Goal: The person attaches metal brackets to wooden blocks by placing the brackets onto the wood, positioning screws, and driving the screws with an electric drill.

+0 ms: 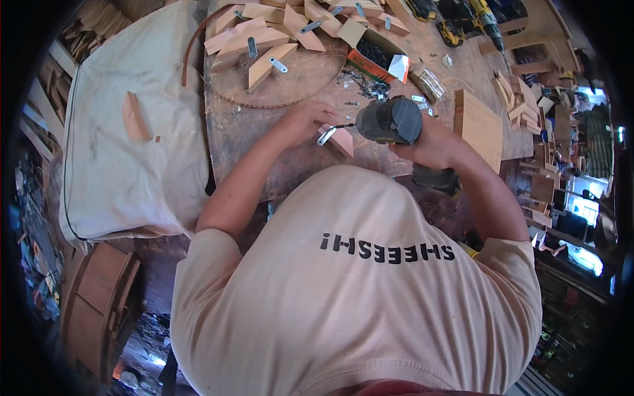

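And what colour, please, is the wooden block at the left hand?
The wooden block is pinkish brown; the head view shows it.

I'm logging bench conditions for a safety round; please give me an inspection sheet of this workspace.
Surface: brown wooden tabletop, worn and marked, with small scraps lying about.
Job's things: small wood block with metal plate; dark power drill, its bit pointing at the plate, contact unclear.
Clutter: heaped wood pieces, several with plates; open box of small dark pieces; yellow-and-black power tool.
Hands: left hand at the block; right hand gripping the drill.
Cables: power cable, nothing seen; thin brown cord-like line curving across the tabletop.
Surroundings: pale cloth at left, one wood piece on it.
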A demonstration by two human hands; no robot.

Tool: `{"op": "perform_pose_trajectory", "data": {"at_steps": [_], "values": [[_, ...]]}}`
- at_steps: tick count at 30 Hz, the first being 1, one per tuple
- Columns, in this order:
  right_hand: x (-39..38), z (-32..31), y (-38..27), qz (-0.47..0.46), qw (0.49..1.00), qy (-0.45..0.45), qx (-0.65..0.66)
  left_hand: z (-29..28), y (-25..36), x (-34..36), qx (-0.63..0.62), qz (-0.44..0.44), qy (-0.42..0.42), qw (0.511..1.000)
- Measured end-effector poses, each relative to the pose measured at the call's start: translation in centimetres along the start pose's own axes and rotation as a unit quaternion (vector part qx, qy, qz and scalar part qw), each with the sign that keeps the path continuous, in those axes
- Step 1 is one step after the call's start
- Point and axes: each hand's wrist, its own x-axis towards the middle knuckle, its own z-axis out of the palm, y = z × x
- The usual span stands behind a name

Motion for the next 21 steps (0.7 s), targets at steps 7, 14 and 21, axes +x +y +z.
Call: {"op": "perform_pose_trajectory", "data": {"at_steps": [7,14,21], "values": [[0.7,-1.0,-1.3,0.012,0.999,-0.033,-0.037,0.5,0.2,-0.1,-0.058,-0.037,0.004,0.998],[1.2,-1.1,-1.6,0.025,0.997,-0.047,-0.047,0.6,-0.1,-0.1,-0.044,-0.008,0.015,0.999],[1.5,-1.1,-1.7,0.024,0.997,-0.046,-0.060,0.4,0.1,-0.1,-0.058,0.002,0.014,0.998]]}}
